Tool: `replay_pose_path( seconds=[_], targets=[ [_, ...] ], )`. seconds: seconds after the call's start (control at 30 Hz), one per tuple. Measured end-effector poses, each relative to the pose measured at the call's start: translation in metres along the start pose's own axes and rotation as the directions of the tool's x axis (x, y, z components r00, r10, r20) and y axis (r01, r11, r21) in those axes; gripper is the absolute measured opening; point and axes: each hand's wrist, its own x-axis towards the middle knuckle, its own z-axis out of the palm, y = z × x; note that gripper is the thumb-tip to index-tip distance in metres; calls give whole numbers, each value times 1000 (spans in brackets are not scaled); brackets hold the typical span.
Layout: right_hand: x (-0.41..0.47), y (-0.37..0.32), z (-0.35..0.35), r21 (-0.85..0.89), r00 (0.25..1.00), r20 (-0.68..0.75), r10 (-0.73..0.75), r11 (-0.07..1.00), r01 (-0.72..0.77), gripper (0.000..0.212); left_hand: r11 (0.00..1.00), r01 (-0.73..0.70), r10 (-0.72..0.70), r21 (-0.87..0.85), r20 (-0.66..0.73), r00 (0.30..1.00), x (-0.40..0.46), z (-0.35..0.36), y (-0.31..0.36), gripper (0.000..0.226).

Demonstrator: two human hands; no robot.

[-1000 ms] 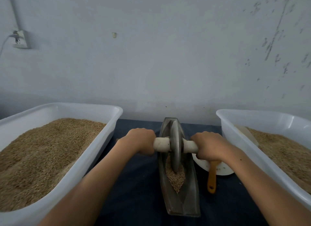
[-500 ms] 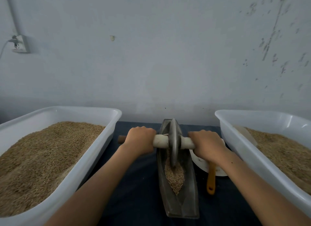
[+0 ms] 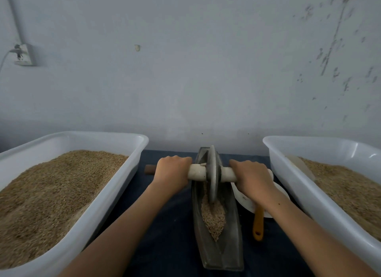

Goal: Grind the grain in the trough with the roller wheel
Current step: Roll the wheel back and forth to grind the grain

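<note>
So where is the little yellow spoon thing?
In the head view, the yellow-handled scoop lies on the dark cloth right of the grey metal trough, its far end under the right hand at the white round dish.

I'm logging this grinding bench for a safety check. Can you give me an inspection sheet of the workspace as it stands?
Surface: dark blue cloth covers the table.
Job's things: roller wheel stands in the trough, far end; grain heaped nearer.
Clutter: two white tubs of grain, left and right; white plate with an orange-handled utensil.
Hands: left hand and right hand each grip the axle.
Cables: cable plugged into wall socket.
Surroundings: scuffed pale wall.
</note>
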Motion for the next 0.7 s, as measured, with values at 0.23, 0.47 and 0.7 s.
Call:
replay_pose_path(
  seconds=[0.23,0.47,0.7],
  targets=[
    [-1,0,-11,8,988,151,-42,999,41,17,999,-39,41,-10,165,985,1,-5,-5,28],
    [1,2,-24,0,928,365,-78,996,84,27,995,-3,45,-104,407,912,1,-13,-6,35],
    [-1,-2,-5,-2,999,31,-12,1000,12,17,1000,-8,8,-1,56,998,1,-3,-1,26]
  ],
)
